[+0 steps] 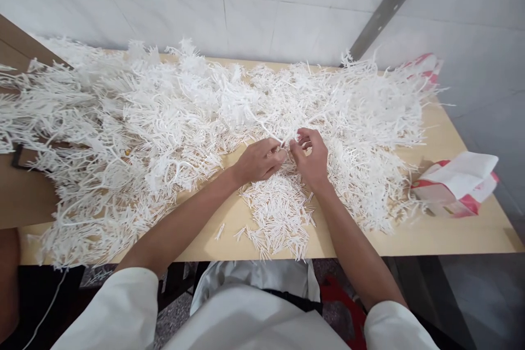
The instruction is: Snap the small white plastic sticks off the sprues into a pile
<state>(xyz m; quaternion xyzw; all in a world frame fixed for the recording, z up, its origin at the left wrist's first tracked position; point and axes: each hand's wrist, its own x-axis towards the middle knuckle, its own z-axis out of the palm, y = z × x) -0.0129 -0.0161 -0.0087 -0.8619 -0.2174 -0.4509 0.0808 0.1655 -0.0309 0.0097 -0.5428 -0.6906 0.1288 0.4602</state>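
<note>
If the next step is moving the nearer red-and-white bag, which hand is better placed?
Probably the right hand: it is closer to the bag; the left hand would have to reach past it.

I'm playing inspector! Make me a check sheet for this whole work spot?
Surface: pale table, largely covered.
Job's things: tangled white branching strands; short white sticks heaped near the front edge.
Clutter: red-and-white bag at right; brown cardboard at left.
Hands: left hand and right hand close together by a strand; exact grip unclear.
Cables: thin white cord, lower left.
Surroundings: tiled wall, grey post.
</note>
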